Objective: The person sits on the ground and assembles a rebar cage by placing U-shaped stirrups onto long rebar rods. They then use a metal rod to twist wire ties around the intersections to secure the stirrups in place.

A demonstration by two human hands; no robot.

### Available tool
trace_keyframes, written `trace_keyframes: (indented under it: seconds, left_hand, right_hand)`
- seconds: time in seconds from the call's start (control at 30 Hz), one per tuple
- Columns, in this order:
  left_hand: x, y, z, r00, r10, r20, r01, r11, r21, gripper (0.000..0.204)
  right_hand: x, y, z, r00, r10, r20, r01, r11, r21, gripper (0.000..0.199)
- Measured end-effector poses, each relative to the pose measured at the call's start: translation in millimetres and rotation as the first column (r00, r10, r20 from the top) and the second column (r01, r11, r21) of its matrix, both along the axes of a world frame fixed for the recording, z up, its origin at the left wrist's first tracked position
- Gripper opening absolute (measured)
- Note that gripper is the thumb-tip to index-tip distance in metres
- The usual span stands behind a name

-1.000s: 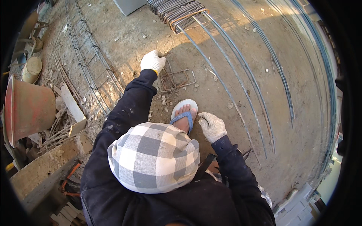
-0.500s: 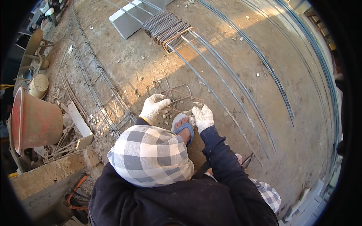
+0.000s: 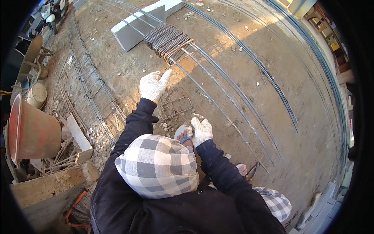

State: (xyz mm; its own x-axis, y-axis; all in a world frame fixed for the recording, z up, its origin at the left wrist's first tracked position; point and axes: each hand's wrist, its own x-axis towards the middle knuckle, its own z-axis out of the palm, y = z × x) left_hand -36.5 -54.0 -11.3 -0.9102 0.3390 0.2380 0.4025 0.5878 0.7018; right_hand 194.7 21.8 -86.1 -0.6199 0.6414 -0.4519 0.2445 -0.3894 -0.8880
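Observation:
My left hand [image 3: 154, 84], in a white knit glove, reaches forward with its thumb apart from the fingers and nothing visible in it. It is just short of a tight stack of rectangular steel stirrups [image 3: 166, 41] threaded on long rebars [image 3: 222, 85]. Close to my feet, my gloved right hand [image 3: 201, 130] is closed on a thin bent-rod stirrup [image 3: 197, 104], which tilts away to the upper left. Another rectangular stirrup [image 3: 174, 117] lies on the dirt beneath it. My right fingers partly hide the held end.
A long rebar cage [image 3: 92, 82] lies at left, beside a large reddish bucket [image 3: 39, 128] and scrap wood [image 3: 78, 130]. Grey blocks [image 3: 128, 35] stand behind the stack. More rebar bundles [image 3: 269, 58] curve along the right. A checked cloth [image 3: 159, 165] fills the lower middle.
My left hand has let go of the stirrup and moved forward toward the stack. My right hand keeps its hold, and the stirrup has swung to a different tilt. The view has shifted slightly.

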Motion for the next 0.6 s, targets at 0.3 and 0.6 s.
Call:
trace_keyframes:
  seconds: [0.3, 0.6]
  left_hand:
    - [0, 0, -38, 0.566, -0.376, 0.733, 0.228, 0.927, 0.299, 0.046]
    - [-51, 37, -40, 0.994, 0.035, 0.104, -0.063, 0.957, 0.284, 0.039]
  right_hand:
    - [-9, 24, 22, 0.932, -0.286, -0.224, 0.188, 0.907, -0.376, 0.018]
    - [42, -68, -124, 0.958, 0.286, 0.000, -0.273, 0.915, 0.297, 0.040]
